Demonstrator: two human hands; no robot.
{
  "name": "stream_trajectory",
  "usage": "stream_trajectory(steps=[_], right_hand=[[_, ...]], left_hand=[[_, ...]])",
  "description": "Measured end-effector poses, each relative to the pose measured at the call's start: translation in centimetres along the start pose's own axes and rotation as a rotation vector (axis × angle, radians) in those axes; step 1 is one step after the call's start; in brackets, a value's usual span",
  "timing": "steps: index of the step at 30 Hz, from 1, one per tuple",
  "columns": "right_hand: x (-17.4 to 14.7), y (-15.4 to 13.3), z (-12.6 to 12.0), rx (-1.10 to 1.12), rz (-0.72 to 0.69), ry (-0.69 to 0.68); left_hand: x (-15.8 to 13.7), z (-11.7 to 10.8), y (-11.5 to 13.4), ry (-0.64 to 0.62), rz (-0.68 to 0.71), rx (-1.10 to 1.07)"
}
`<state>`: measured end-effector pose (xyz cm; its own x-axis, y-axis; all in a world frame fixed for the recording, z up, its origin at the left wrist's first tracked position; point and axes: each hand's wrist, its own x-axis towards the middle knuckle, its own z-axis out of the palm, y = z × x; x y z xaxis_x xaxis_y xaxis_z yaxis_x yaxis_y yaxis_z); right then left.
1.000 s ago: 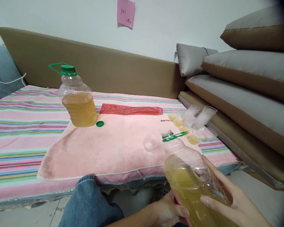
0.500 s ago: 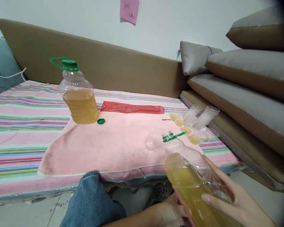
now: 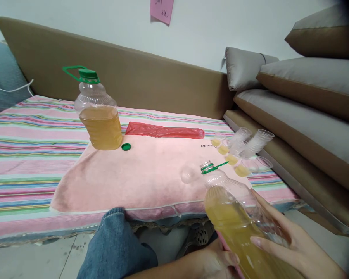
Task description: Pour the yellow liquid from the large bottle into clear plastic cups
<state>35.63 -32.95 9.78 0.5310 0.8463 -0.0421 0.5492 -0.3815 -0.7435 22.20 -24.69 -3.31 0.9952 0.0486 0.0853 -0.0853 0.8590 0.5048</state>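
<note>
A large clear plastic bottle (image 3: pixel 235 221) of yellow liquid leans to the left at the lower right. Its neck is uncapped, with a green ring handle (image 3: pixel 221 164) around it. My right hand (image 3: pixel 296 244) is wrapped around the bottle's right side. From below and left, my left hand (image 3: pixel 212 259) supports it, with something pink showing beside the fingers. A clear plastic cup (image 3: pixel 187 175) stands on the pink towel (image 3: pixel 128 174), left of the bottle's mouth and apart from it. No liquid is seen leaving the mouth.
Another bottle (image 3: pixel 101 124), green-capped and partly filled, stands at the left beside a loose green cap (image 3: pixel 126 147). A red plastic bag (image 3: pixel 164 130) lies behind the towel. Cups with yellow liquid (image 3: pixel 242 171) and stacked cups (image 3: pixel 258 142) are near piled cushions (image 3: pixel 302 116).
The view has shifted slightly, so the surroundings appear a little higher and further right. Both hands keep hold of the tilted bottle, with almost no other movement.
</note>
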Motion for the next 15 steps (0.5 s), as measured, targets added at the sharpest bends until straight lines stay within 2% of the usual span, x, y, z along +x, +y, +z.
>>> stream_trajectory(steps=[9, 15], right_hand=[[0.29, -0.44, -0.19, 0.006, 0.037, -0.014], [0.52, -0.64, -0.66, -0.018, 0.063, -0.032]], left_hand=[[0.5, 0.18, -0.21, 0.047, -0.017, -0.025], [0.67, -0.1, -0.86, -0.009, 0.004, -0.096]])
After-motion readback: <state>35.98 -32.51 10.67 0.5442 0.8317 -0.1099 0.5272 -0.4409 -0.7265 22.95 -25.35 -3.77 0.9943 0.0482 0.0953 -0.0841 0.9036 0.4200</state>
